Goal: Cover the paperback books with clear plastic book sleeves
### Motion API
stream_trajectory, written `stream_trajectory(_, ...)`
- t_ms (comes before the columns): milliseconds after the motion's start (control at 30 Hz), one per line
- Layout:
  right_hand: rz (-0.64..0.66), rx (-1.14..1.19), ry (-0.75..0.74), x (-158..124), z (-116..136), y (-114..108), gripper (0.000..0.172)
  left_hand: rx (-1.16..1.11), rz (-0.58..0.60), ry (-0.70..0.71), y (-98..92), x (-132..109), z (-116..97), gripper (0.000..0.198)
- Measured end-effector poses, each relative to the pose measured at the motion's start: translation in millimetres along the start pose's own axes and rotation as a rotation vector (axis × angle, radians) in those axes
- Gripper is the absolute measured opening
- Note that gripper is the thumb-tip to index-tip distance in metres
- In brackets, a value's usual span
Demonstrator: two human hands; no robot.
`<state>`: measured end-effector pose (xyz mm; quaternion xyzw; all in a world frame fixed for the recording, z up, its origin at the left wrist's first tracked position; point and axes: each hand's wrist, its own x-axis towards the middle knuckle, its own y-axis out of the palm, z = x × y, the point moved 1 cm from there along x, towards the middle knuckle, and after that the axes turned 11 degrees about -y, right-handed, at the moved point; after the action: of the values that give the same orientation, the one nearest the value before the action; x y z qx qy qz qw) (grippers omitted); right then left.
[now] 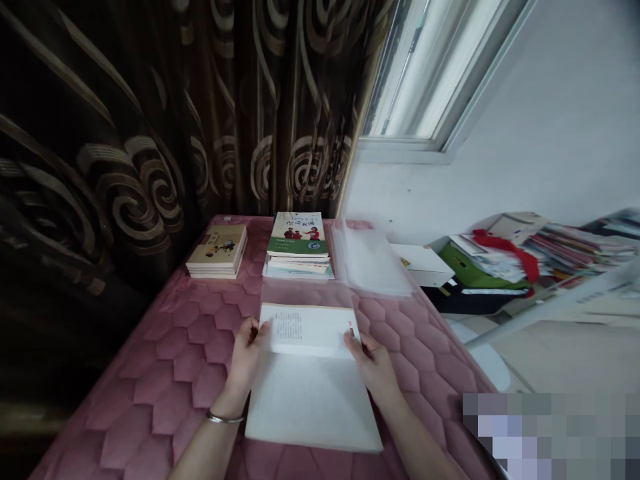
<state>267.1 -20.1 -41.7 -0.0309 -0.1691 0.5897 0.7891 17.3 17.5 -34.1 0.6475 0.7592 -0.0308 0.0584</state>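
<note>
Stretching under and beyond the fingers, a quilted pink table cover (170, 400) fills the lower frame, with a dark swirl-patterned curtain (95, 160) left of them and a window (415, 73) far ahead to their right. Well right of the fingers, a heap of papers (565, 250) with a red cloth (505, 253) sits beyond the table edge. Ahead of the fingers stand a stack of green-covered books (297, 243) and, further left, a stack of tan books (217, 251), with clear plastic sheets (367, 257) ahead and to the right. A white open book (313, 407) lies directly under the fingers. The left hand (246, 353) and right hand (373, 365) both grasp its raised upper pages at the side edges, fingers curled and pinching, not released. A silver bracelet (225, 418) circles the left wrist.
</note>
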Motion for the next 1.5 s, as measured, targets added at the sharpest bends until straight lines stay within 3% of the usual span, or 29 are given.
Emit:
stream_trajectory(300, -0.060, -0.148, -0.046, 0, 6, 4, 0.051, 0.082, -0.095, -0.050, 0.9, 1, -3, 0.055)
stream_trajectory(567, -0.086, -0.097, -0.026, -1, 6, 3, 0.051, -0.054, 0.076, -0.160, 0.6, -8, -12, 0.049)
stream_trajectory(967, -0.067, -0.028, 0.043, -2, 8, 2, 0.051, 0.087, -0.009, -0.116, 1.8, -3, -3, 0.055)
stream_trajectory(1167, 0.123, 0.115, -0.008, 6, 23, -14, 0.045, 0.141, -0.044, -0.052, -1.9, 1, 5, 0.056)
stream_trajectory(1500, -0.003, 0.085, 0.046, 4, 6, -4, 0.051, 0.156, -0.062, -0.021, -0.7, -2, -1, 0.054)
